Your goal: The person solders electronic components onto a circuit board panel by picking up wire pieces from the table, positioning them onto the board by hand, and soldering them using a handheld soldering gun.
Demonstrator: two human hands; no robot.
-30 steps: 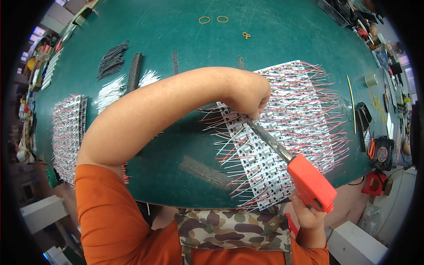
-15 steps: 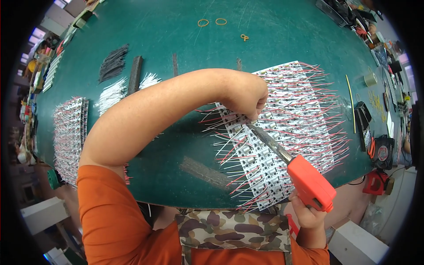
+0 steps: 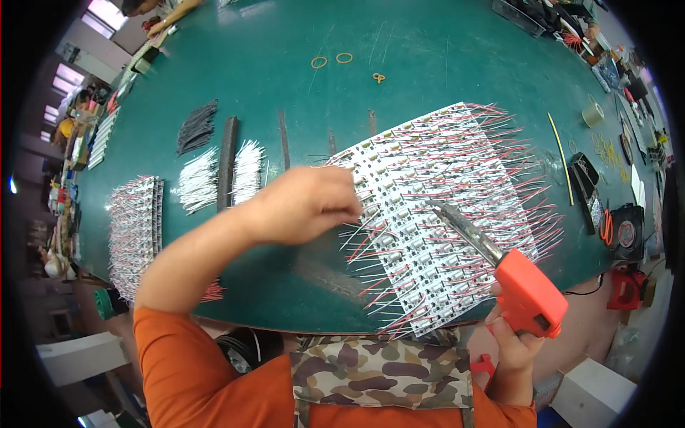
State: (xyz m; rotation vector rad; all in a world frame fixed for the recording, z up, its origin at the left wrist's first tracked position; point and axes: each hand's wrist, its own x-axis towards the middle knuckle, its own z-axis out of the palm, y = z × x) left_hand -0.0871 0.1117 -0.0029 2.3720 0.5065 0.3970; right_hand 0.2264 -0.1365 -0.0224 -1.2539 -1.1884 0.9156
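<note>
Boards (image 3: pixel 403 167) on green table (image 3: pixel 250 68), windows (image 3: pixel 107 16) beyond

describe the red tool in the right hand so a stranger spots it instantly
On the big green table, right of centre, find the wide sheet of white circuit boards. At its lower right, the right hand grips the red tool. A bulky red body with a long, dark metal barrel sets it apart from the flat boards.
</note>
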